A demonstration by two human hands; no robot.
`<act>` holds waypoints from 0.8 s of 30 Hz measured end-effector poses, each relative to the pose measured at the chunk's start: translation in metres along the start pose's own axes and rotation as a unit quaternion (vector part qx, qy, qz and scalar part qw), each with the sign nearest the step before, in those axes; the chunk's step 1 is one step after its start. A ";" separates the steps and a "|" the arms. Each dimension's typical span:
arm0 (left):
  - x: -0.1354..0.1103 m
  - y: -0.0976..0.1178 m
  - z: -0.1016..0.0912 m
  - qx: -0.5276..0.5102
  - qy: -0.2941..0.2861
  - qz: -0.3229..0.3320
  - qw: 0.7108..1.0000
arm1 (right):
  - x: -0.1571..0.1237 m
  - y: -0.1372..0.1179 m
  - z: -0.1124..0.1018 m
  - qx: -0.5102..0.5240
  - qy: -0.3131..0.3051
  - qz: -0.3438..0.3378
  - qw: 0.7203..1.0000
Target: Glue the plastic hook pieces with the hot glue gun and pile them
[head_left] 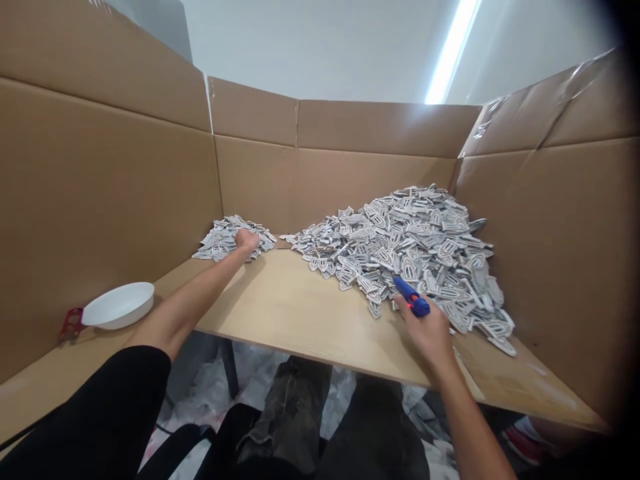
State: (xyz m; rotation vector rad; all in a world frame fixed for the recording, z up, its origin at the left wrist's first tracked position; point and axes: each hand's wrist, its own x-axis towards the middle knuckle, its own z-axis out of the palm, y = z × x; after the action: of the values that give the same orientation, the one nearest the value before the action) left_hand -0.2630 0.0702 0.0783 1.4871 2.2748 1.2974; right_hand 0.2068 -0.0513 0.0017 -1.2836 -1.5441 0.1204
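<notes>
In the head view, the left arm is being stretched far forward across the surface (300,313), its black sleeve (95,413) pushed back above the elbow. The left hand (247,239) is being held as a closed fist, knuckles up, at the near edge of the small heap of grey-and-white flat pieces (227,238). The left grip is fully curled in; whether a piece is being pinched inside it cannot be told.

The right arm is being held bent and lower, nearer the body, with the right hand (427,331) resting palm down just at the near edge of the large heap (415,250) of the same pieces. The right grip is being closed around a blue tool (411,297), whose tip is being pointed up and left over the large heap's nearest pieces.

The surface is being seen as a pale wooden board with a cut-out on its near side, fenced on three sides by tall cardboard walls (100,187). The large heap is piled against the right wall, well apart from the small heap. Left of the small heap and nearer the body, a white bowl (119,305) is sitting, with a small red object (71,323) just beside it. Above the walls, a light strip (453,50) is glowing on a pale ceiling.
</notes>
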 end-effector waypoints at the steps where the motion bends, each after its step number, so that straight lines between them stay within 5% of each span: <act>1: -0.007 -0.004 0.007 0.015 0.005 -0.004 1.000 | 0.000 0.001 0.000 -0.002 -0.003 0.006 1.000; 6: -0.041 -0.013 0.026 0.077 -0.049 0.053 0.994 | -0.002 0.004 0.005 -0.026 -0.036 0.034 0.998; 13: -0.075 -0.019 0.040 0.118 -0.135 0.161 0.971 | -0.007 0.013 0.017 -0.105 -0.036 -0.076 0.991; 24: -0.018 -0.022 0.067 0.139 -0.151 0.091 0.974 | -0.008 0.022 0.023 -0.102 -0.025 -0.077 0.991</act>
State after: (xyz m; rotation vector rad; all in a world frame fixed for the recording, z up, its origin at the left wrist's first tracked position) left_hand -0.2346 0.0918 0.0154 1.8744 2.2268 0.7395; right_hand 0.2022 -0.0363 -0.0268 -1.3215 -1.7283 -0.1083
